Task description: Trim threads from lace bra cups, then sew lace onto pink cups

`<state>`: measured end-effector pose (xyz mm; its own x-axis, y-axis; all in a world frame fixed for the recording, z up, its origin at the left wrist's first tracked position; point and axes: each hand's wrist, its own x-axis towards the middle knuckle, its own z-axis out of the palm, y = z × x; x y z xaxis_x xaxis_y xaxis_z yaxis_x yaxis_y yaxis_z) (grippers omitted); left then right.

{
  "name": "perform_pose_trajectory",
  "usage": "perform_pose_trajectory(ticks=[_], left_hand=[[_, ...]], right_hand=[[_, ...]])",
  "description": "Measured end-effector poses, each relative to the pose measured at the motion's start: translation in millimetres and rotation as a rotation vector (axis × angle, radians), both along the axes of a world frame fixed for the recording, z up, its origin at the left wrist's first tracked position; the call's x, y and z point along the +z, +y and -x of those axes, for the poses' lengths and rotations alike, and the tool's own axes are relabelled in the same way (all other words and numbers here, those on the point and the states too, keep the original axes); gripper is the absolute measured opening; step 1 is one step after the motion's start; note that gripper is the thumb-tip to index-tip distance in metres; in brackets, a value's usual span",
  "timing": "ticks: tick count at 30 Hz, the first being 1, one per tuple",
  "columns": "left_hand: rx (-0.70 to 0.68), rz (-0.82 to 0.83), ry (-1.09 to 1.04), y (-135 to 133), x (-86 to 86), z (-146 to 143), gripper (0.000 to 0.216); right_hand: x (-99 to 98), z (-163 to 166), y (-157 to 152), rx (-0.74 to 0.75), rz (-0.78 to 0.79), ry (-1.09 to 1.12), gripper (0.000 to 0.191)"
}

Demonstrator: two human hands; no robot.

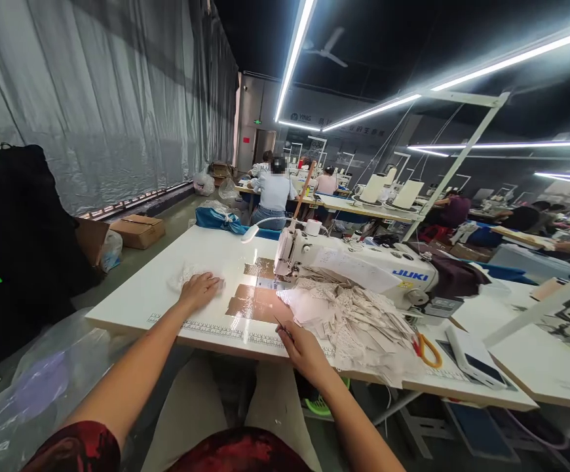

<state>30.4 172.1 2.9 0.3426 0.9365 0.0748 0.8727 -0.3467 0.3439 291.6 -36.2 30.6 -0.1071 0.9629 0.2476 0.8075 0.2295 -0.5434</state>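
My left hand (200, 290) lies flat on the left part of the white table, its fingers stretched out over a bunched piece of white lace fabric (181, 278). My right hand (301, 349) is closed around a slim, dark, pointed tool (281, 325) near the table's front edge; its exact kind is too small to make out. Just beyond that tool is the needle area of a white JUKI sewing machine (354, 262), lit by its lamp. A heap of pale beige lace pieces (344, 308) spreads under the machine arm and to the right of my right hand.
Brown tape (250, 303) covers the table around the needle plate, and a ruler scale (246, 334) runs along the front. Orange-handled scissors (430, 351) and a white box-shaped device (474, 359) lie at the right. Cardboard boxes (137, 231) stand left. People sit at machines ahead.
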Motion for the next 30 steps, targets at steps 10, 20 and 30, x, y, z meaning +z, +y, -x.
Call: perform_pose_trajectory(ticks=[10,20,30], left_hand=[[0.010,-0.009,0.045,-2.0,0.2,2.1,0.071],[-0.002,-0.039,0.091,27.1,-1.1,8.3,0.061],[-0.039,-0.131,0.077,40.6,0.3,9.0,0.056]], right_hand=[[-5.9,-7.6,69.1,-0.087,0.021,-0.379,0.028],[-5.9,-36.1,60.7,-0.145,0.110,-0.501,0.033],[-17.6,-21.8,39.8,0.077,0.110,-0.430,0.043]])
